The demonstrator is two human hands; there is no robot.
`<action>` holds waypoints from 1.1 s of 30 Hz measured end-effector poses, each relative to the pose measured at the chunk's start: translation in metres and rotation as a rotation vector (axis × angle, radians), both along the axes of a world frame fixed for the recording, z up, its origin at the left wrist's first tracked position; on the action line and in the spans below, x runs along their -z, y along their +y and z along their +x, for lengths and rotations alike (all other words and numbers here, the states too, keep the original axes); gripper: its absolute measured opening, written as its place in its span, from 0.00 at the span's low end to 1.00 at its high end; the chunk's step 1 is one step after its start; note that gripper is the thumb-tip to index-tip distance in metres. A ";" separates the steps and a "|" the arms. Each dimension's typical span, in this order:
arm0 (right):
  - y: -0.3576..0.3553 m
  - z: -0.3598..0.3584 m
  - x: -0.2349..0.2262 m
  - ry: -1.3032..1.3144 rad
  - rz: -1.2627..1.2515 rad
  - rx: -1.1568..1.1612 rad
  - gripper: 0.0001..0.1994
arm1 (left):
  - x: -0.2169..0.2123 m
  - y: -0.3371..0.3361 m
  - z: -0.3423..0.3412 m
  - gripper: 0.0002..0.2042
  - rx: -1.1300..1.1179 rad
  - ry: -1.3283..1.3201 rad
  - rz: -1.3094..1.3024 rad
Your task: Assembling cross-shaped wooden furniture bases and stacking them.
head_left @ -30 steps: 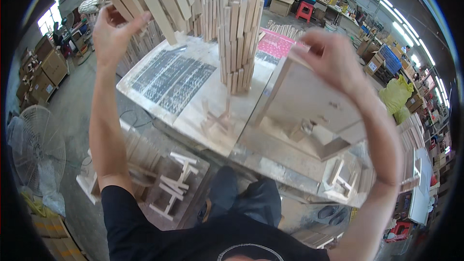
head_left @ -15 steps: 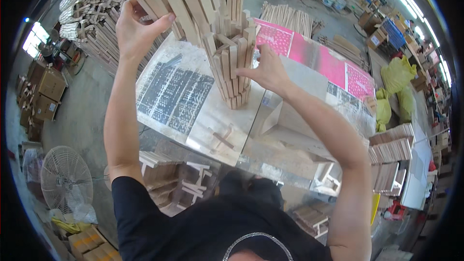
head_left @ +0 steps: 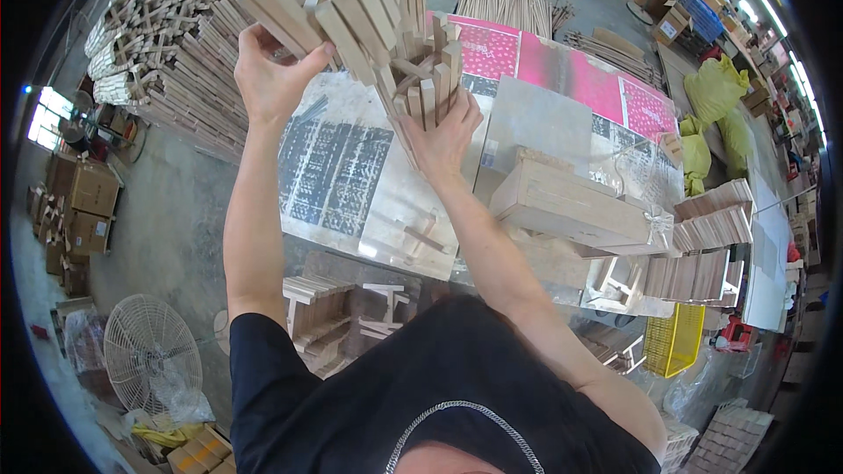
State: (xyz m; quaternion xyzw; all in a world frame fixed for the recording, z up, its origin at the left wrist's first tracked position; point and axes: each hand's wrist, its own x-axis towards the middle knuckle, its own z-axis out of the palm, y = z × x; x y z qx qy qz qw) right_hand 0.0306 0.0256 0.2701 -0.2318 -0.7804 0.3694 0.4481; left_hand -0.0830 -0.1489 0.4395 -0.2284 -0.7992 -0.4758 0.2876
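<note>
Clearly, both bare hands are at upright stacks of pale wooden pieces beyond the middle of the view. Toward eleven o'clock, the left hand (head_left: 270, 79) is at the lower near ends of the larger stack (head_left: 360, 17), thumb and fingers set wide apart; how firmly they press cannot be told. At twelve, the right hand (head_left: 448, 139) curves around the smaller stack (head_left: 428, 101), holding it with the thumb on the near left and the fingers on the far right. Crossed pieces show inside both stacks.

The worktable (head_left: 386, 197) carries much print. Near ten o'clock lies a dark printed panel (head_left: 334, 175) whose pale rows are too worn to read; between one and two, pink sheets (head_left: 562, 66) bear pale dots and some white lettering. Small pale labels mark the cardboard boxes (head_left: 92, 189) at nine o'clock, and another sits on the brown carton (head_left: 672, 26) at two, just beside a blue crate (head_left: 700, 10); all are too small to make out.

A long wooden box (head_left: 571, 202) rests at three, a small wooden cross (head_left: 420, 233) at six. A yellow basket (head_left: 672, 342) stands at four, and a wire-guarded fan (head_left: 154, 351) at eight.
</note>
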 end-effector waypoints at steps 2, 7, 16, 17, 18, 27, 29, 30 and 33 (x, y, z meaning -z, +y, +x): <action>0.000 0.002 0.004 0.015 0.103 0.001 0.55 | 0.006 -0.009 -0.006 0.39 0.080 -0.031 0.067; -0.006 -0.003 0.005 0.024 0.061 0.010 0.55 | -0.005 -0.009 0.001 0.39 -0.007 -0.052 -0.036; -0.014 -0.012 0.010 0.050 0.015 0.087 0.55 | 0.008 -0.005 -0.023 0.35 0.115 -0.012 0.057; -0.013 -0.011 0.011 0.073 0.031 0.077 0.55 | 0.006 -0.003 -0.022 0.35 0.156 -0.014 0.081; -0.012 -0.011 0.012 0.071 0.030 0.081 0.55 | 0.004 -0.003 -0.022 0.34 0.194 -0.019 0.106; -0.004 -0.006 0.011 0.040 0.044 0.053 0.53 | -0.011 0.001 -0.048 0.37 0.498 -0.116 0.047; -0.001 -0.007 0.012 0.031 0.074 0.045 0.51 | -0.016 0.008 -0.057 0.37 0.592 -0.144 0.053; -0.001 -0.007 0.011 0.036 0.073 0.052 0.51 | -0.018 0.010 -0.061 0.38 0.677 -0.181 0.056; 0.000 -0.007 0.008 0.002 0.058 0.052 0.48 | -0.024 0.018 -0.075 0.38 0.731 -0.281 -0.003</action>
